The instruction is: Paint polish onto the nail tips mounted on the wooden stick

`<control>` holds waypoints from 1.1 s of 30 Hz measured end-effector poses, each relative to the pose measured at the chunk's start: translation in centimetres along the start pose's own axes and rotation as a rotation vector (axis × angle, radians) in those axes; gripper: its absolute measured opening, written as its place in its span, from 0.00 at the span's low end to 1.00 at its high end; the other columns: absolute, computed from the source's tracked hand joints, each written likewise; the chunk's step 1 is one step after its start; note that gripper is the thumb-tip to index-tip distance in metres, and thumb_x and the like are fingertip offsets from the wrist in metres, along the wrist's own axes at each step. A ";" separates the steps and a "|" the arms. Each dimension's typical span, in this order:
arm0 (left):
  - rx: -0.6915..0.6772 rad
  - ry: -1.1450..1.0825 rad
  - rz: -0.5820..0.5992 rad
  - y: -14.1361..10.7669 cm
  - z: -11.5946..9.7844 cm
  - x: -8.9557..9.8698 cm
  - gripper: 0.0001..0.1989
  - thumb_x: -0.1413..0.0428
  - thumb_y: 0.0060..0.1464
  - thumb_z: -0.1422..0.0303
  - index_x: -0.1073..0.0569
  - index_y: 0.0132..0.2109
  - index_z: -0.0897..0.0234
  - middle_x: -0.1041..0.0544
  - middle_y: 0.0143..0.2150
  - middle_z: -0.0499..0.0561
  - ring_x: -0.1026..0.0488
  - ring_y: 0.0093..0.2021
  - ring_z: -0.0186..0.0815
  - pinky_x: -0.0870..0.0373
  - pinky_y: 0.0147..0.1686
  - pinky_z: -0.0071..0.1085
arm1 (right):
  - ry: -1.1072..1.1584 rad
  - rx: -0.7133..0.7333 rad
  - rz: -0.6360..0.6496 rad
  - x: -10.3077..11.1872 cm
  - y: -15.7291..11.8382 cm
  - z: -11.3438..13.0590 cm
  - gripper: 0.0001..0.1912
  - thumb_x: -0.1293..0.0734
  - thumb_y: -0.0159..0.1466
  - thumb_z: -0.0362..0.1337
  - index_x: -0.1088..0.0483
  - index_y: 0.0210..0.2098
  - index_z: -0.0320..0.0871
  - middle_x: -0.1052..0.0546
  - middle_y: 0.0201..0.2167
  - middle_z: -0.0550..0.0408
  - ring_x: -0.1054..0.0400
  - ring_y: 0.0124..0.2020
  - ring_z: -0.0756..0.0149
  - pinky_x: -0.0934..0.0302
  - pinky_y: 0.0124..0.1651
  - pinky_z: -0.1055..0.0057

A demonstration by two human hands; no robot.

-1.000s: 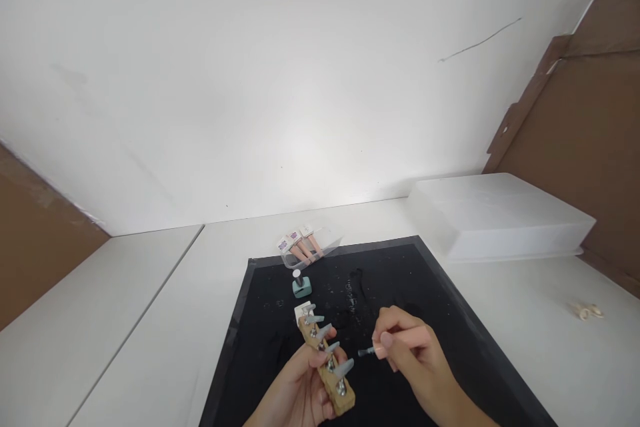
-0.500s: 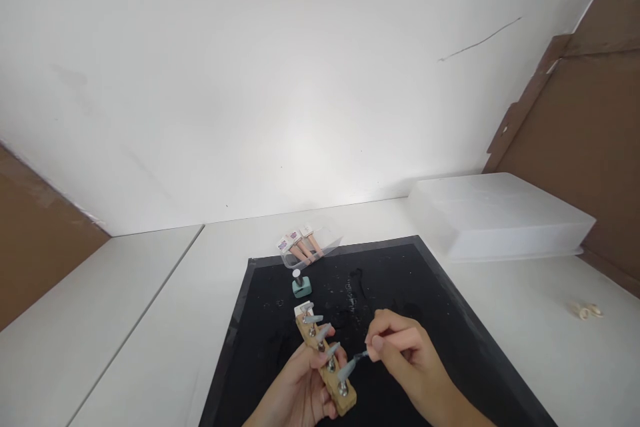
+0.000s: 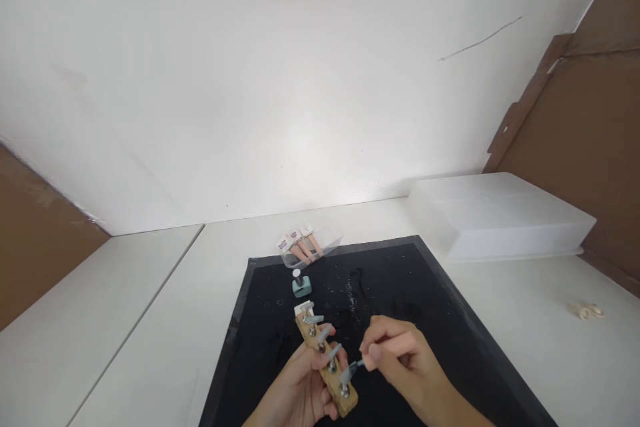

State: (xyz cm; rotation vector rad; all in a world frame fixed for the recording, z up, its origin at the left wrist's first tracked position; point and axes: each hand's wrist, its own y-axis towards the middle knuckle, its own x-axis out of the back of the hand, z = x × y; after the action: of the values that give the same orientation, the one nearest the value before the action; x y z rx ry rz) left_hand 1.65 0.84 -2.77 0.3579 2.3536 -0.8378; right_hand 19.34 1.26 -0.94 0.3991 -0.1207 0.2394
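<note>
My left hand (image 3: 306, 380) is wrapped around a light wooden nail-tip stand (image 3: 349, 403), holding it at a slant. Several grey-blue nail tips (image 3: 334, 351) sit on metal posts along the stand. In my right hand (image 3: 400, 363) is a nail polish brush (image 3: 395, 347) with a peach handle, pinched between thumb and fingers. Its dark bristle end touches or nearly touches the nail tip (image 3: 347, 375) closest to me. A small teal bottle (image 3: 302, 287) with a silver neck and pale top stands just beyond the stand's far end.
Under the hands lies a black mat (image 3: 385, 280) with smudges. Behind it, a clear tray (image 3: 327, 240) holds several peach items with white labelled ends. A translucent white bin (image 3: 505, 213) is at the back right. Small cream rings (image 3: 586, 310) lie on the white table at right.
My right hand has shifted slightly left, and the brush end now lies further over the nearest nail tip. The stand has tilted or moved very slightly in my left hand.
</note>
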 end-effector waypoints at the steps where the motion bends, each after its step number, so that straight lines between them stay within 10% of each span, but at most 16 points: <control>1: 0.001 0.006 -0.002 -0.1 0.0 0.1 0.15 0.50 0.52 0.74 0.40 0.47 0.66 0.26 0.30 0.46 0.39 0.15 0.21 0.35 0.18 0.23 | 0.002 -0.019 -0.038 0.0 -0.1 -0.2 0.21 0.39 0.62 0.36 0.35 0.13 0.40 0.30 0.19 0.54 0.37 0.21 0.69 0.44 0.25 0.74; 12: 0.000 0.073 0.022 0.1 -0.2 0.1 0.18 0.49 0.50 0.72 0.43 0.49 0.62 0.28 0.30 0.45 0.37 0.19 0.25 0.35 0.20 0.26 | 0.128 -0.009 0.106 0.1 -0.1 0.2 0.16 0.38 0.62 0.38 0.28 0.21 0.39 0.30 0.20 0.55 0.36 0.21 0.69 0.45 0.24 0.74; 19: 0.001 0.072 0.071 0.1 0.2 0.6 0.17 0.46 0.49 0.70 0.42 0.46 0.59 0.29 0.30 0.44 0.39 0.19 0.25 0.37 0.21 0.26 | 0.038 -0.062 -0.086 -0.1 -0.2 -0.8 0.23 0.40 0.61 0.35 0.39 0.10 0.41 0.33 0.18 0.56 0.38 0.21 0.69 0.44 0.25 0.73; 27: -0.005 0.096 0.043 0.2 -0.1 0.1 0.16 0.48 0.51 0.71 0.42 0.47 0.59 0.29 0.31 0.44 0.39 0.19 0.24 0.36 0.21 0.27 | 0.029 0.014 0.125 0.2 0.1 0.5 0.16 0.39 0.61 0.38 0.30 0.19 0.40 0.29 0.18 0.54 0.39 0.18 0.70 0.46 0.21 0.74; 33: -0.011 0.107 0.068 0.3 0.4 0.5 0.16 0.49 0.50 0.72 0.43 0.46 0.59 0.30 0.30 0.44 0.39 0.19 0.24 0.35 0.21 0.27 | -0.048 -0.083 -0.068 -0.2 -0.3 -0.7 0.17 0.39 0.57 0.30 0.37 0.12 0.41 0.33 0.15 0.57 0.40 0.18 0.70 0.46 0.21 0.74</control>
State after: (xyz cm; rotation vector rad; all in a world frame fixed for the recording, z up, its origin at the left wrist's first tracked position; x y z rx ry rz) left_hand 1.57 0.86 -3.43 0.4856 2.4287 -0.7907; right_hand 19.29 1.27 -1.68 0.3254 -0.1632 0.1577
